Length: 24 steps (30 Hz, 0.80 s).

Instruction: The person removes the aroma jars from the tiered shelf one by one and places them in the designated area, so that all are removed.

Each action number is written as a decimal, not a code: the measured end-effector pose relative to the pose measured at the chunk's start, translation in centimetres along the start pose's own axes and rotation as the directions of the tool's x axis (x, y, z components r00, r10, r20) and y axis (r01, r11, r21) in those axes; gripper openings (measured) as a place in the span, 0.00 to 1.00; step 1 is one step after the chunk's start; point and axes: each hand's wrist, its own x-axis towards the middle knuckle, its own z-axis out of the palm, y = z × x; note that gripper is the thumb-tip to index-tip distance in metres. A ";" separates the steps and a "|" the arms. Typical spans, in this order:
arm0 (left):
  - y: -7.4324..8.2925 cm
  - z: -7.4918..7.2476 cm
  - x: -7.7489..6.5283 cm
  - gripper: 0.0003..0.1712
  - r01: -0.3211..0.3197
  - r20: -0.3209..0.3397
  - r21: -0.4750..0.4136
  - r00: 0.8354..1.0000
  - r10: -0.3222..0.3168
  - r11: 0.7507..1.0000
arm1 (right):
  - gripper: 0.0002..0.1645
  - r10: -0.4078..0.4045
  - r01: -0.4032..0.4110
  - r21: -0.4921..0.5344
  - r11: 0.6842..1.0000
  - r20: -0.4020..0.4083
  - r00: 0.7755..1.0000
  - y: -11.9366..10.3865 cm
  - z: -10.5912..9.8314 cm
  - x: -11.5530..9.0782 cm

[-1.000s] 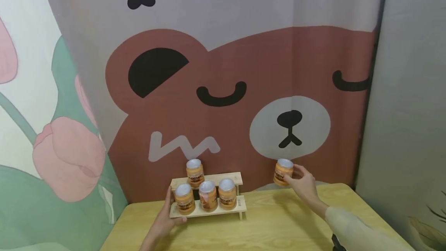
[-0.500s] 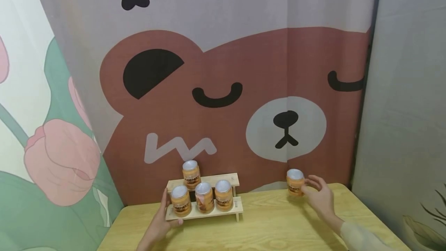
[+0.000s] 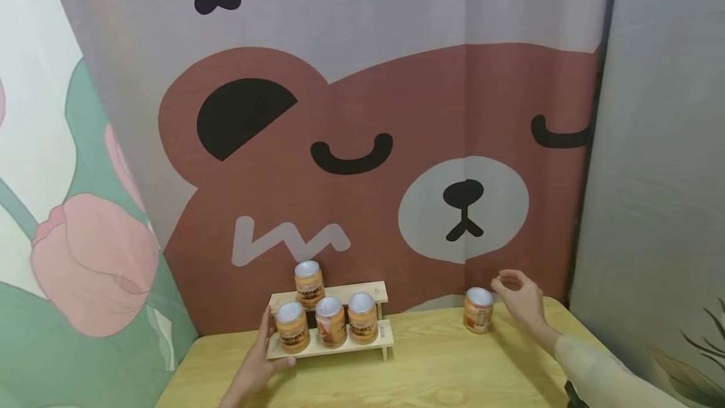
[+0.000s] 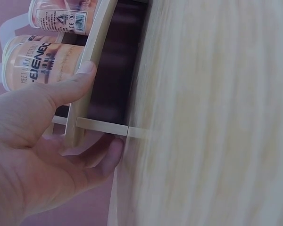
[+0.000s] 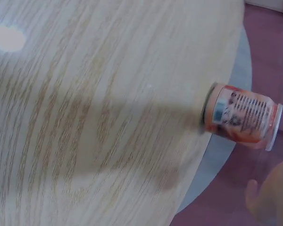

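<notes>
At its left end, my left hand [image 3: 256,357] grips a two-tier wooden rack [image 3: 386,334]; in the left wrist view the thumb [image 4: 73,89] lies over the front edge and the fingers curl behind. Three orange cans with silver tops stand on the lower tier, the middle one [image 3: 331,322] among them. Another can [image 3: 309,285] is on the upper tier. A single orange can [image 3: 478,312] stands upright on the table at the right, its label side showing in the right wrist view. My right hand [image 3: 523,304] hovers beside it, apart, fingers loosely bent and holding nothing.
The wood-grain table [image 3: 436,370] ends at the back against a curtain [image 3: 362,206] printed with a brown bear. A flower-printed curtain [image 3: 102,269] hangs at the left and a grey one [image 3: 651,175] at the right.
The right hand moved right with the can, lowered it to the table and let go. It has drawn away from the can. The left hand keeps its hold on the rack.
</notes>
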 end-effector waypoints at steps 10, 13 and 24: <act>0.0 0.4 0.3 0.79 0.001 0.003 -0.017 1.000 -0.001 1.000 | 0.54 0.004 0.013 -0.046 0.999 0.350 0.937 1.1 2.1 -0.8; 0.3 0.4 0.4 0.79 -0.011 -0.001 -0.011 1.000 0.011 1.000 | 0.49 -0.028 0.049 -0.056 0.997 0.325 0.945 1.3 2.5 -0.9; 0.3 0.2 0.0 0.79 -0.016 -0.014 -0.002 1.000 0.016 1.000 | 0.46 -0.055 0.084 -0.103 0.991 0.255 0.965 2.0 2.4 -0.3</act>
